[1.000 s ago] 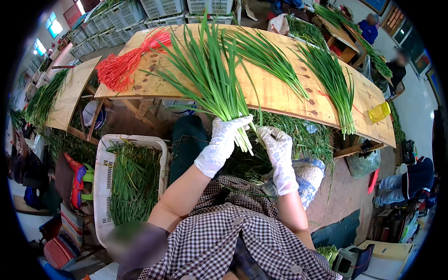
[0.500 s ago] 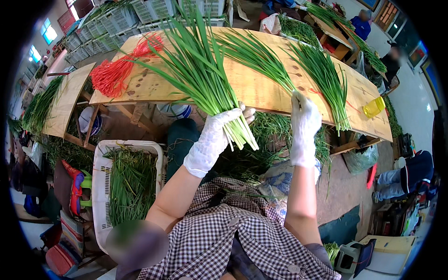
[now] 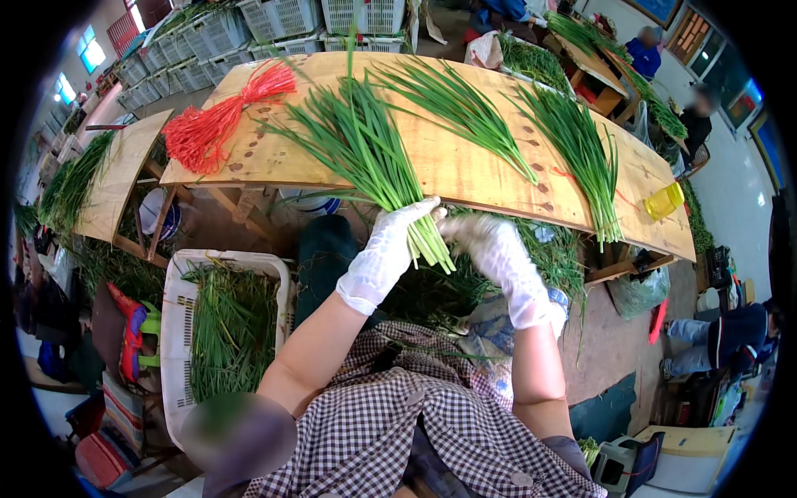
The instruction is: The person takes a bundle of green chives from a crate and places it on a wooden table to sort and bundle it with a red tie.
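Observation:
A thick bunch of garlic chives (image 3: 378, 162) rests its green leaves on the wooden table (image 3: 290, 170), with its pale stem ends past the near edge. My left hand (image 3: 388, 241), in a white glove, is wrapped round the stems. Just right of the stem ends, my gloved right hand (image 3: 490, 245) is smeared by motion, so its fingers cannot be made out. A thinner pile of chives (image 3: 473, 124) lies loose on the tabletop to the right. Farther right is another chive bunch (image 3: 577, 149), with a red tie partly visible at it.
A bundle of red string (image 3: 220, 124) lies at the table's left, and a yellow container (image 3: 664, 199) at its right end. Left of my legs stands a white crate (image 3: 284, 311) of greens. Stacked crates (image 3: 290, 17) line the back. Other people are farther off.
My right hand has come left and down from the thinner pile to beside the stem ends. My left hand and its bunch have lowered slightly, the leaves settling toward the table.

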`<action>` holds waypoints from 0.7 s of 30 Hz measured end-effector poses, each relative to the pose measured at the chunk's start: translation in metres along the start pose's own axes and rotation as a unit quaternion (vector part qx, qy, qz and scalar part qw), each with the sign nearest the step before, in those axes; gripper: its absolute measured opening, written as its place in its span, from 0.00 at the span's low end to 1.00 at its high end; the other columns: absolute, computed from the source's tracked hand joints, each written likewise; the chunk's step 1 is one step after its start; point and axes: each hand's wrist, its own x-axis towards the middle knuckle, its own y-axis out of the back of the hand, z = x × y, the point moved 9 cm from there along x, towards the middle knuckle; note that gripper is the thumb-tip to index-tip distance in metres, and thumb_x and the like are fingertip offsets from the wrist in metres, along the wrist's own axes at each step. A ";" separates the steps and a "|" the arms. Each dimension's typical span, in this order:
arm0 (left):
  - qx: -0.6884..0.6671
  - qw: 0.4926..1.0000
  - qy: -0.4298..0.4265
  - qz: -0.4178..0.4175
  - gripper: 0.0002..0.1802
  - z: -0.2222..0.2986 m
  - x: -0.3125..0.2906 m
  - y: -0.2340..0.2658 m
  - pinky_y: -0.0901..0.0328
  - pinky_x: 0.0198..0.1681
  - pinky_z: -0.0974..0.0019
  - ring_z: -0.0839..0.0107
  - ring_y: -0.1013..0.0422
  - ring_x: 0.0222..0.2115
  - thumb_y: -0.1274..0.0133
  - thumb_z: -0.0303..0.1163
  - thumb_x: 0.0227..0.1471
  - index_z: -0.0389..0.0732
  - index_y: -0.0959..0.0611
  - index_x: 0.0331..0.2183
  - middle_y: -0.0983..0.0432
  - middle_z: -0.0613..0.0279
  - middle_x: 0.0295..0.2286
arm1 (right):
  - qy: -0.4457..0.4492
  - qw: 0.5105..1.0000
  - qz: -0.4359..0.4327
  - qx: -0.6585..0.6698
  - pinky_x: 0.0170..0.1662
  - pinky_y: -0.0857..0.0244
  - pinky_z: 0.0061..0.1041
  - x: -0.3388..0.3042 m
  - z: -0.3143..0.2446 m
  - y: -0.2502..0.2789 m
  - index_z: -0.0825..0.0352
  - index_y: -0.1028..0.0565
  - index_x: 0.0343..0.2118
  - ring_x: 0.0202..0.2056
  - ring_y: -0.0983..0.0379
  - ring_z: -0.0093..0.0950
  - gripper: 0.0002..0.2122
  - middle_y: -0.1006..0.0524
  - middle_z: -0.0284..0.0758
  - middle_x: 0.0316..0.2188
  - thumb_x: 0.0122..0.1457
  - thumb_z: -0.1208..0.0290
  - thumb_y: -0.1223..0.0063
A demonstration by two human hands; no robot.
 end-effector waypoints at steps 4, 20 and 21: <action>-0.028 0.999 0.009 -0.027 0.08 0.002 -0.007 -0.004 0.29 0.29 0.66 0.66 0.28 0.25 0.45 0.24 0.49 0.32 0.24 0.33 0.26 0.57 0.26 | -0.140 0.751 0.199 -0.613 0.23 0.30 0.23 0.064 0.045 0.098 0.58 0.22 0.32 0.26 0.23 0.25 0.07 0.22 0.30 0.29 0.58 0.69 0.54; 0.020 0.998 -0.046 -0.022 0.16 0.016 -0.028 -0.017 0.29 0.31 0.65 0.64 0.27 0.26 0.44 0.16 0.44 0.31 0.25 0.39 0.27 0.58 0.26 | -0.155 0.740 0.302 -0.581 0.29 0.29 0.27 0.052 0.021 0.110 0.59 0.23 0.35 0.29 0.24 0.27 0.11 0.23 0.31 0.22 0.58 0.58 0.52; 0.024 0.998 -0.049 -0.034 0.16 0.021 -0.037 -0.031 0.29 0.31 0.65 0.64 0.27 0.26 0.44 0.16 0.44 0.32 0.26 0.39 0.27 0.58 0.27 | -0.087 0.673 0.343 -0.650 0.29 0.29 0.22 0.056 0.025 0.129 0.59 0.26 0.40 0.28 0.24 0.24 0.11 0.26 0.25 0.21 0.59 0.61 0.53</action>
